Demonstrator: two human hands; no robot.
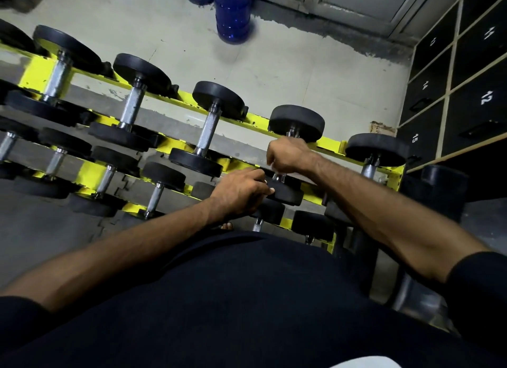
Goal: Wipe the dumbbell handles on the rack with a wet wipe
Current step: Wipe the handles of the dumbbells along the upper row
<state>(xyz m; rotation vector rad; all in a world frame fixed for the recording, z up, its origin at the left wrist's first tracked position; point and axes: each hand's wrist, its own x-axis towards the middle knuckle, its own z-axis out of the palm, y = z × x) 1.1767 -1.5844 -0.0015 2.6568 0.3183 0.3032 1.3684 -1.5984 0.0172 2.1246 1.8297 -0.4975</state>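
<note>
Head view shows your right fingers [275,162] curled tight into a fist around the handle [279,177] of the dumbbell [296,122] fourth along the top row. Only a short bit of chrome peeks out below the fist. The wet wipe is not visible; my guess is that it sits inside that grip, pressed to the metal, which would explain the full wrap of the right hand [288,155]. Your left fingertips [270,190] lie close together against the near black weight [289,196] of the same dumbbell, with the thumb up on its edge. I cannot tell whether they clamp it or only press. Either way the left hand [241,192] looks placed to stop the dumbbell rolling while the other hand rubs. Both forearms reach in from your dark-clothed body below. The dumbbell rests across the yellow rack [329,146], and its neighbours stand to the left [209,131] and right [375,149] with bare handles. A lower row sits nearer you. Beyond are grey floor, a blue bottle [233,13] and numbered black lockers [482,98].
</note>
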